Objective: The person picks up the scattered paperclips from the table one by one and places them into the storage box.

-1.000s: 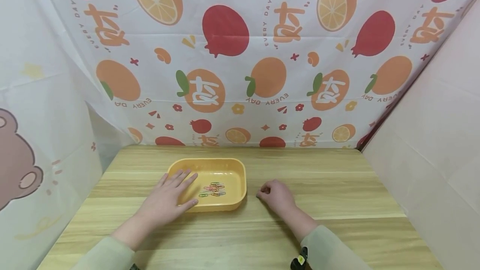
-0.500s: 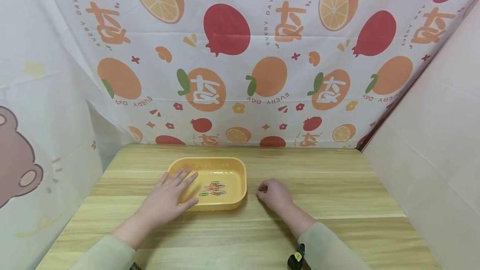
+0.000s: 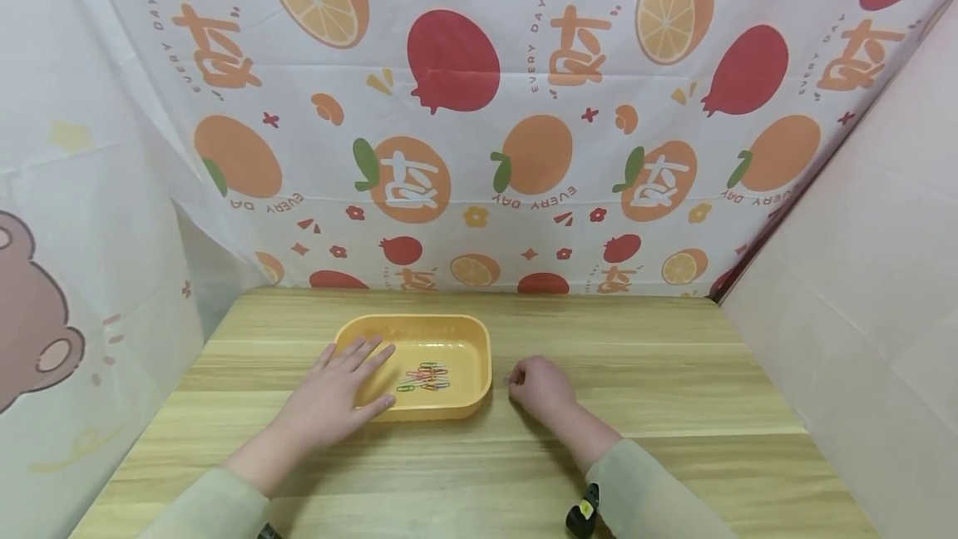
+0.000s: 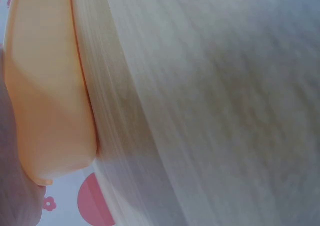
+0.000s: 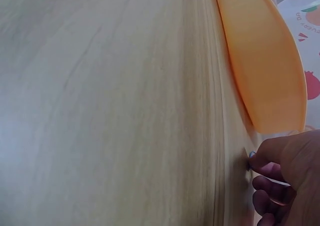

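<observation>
A yellow plastic tray sits on the wooden table, with several coloured paper clips in a loose pile on its floor. My left hand lies over the tray's left end, fingers spread and straight, thumb along the near rim. Just right of the tray, my right hand is low over the table and pinches a small paper clip between thumb and index finger. Only a bluish tip of it shows in the right wrist view; the rest is hidden by the fingers. The tray's outer wall fills the left of the left wrist view.
Behind the table hangs a white cloth printed with fruit. Pale cloth walls stand at the left and right sides. A black strap device is on the right wrist, by the sleeve.
My right hand has shifted slightly left, toward the tray, and a bit of the paper clip now shows at its fingertips. The left hand and the tray have stayed in place.
</observation>
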The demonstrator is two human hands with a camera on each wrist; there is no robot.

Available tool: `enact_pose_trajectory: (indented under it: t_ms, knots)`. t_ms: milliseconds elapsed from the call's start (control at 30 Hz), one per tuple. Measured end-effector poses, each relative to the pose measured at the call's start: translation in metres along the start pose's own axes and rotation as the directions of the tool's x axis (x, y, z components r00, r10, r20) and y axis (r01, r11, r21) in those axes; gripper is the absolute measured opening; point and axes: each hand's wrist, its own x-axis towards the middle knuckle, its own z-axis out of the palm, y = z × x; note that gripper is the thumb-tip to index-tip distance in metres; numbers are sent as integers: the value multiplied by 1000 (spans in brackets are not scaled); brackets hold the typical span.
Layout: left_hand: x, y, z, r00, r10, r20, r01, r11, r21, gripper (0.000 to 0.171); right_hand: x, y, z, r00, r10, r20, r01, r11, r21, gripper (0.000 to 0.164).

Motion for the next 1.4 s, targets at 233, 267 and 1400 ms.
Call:
enact_pose_trajectory:
  t_ms: [233,267,1400]
  knots:
    - [-1,0,2,1000,-2,3,2,1000,-8,76,-3,-1,2,999,-42,-26,42,999,-24,12]
    - [-1,0,2,1000,-3,3,3,1000,-9,76,-3,-1,3,998,-53,-31,52,998,-36,10]
    - [0,-1,1,1000,-1,-15,1,1000,-18,76,-2,10,-12,991,-17,-130,36,988,147,6]
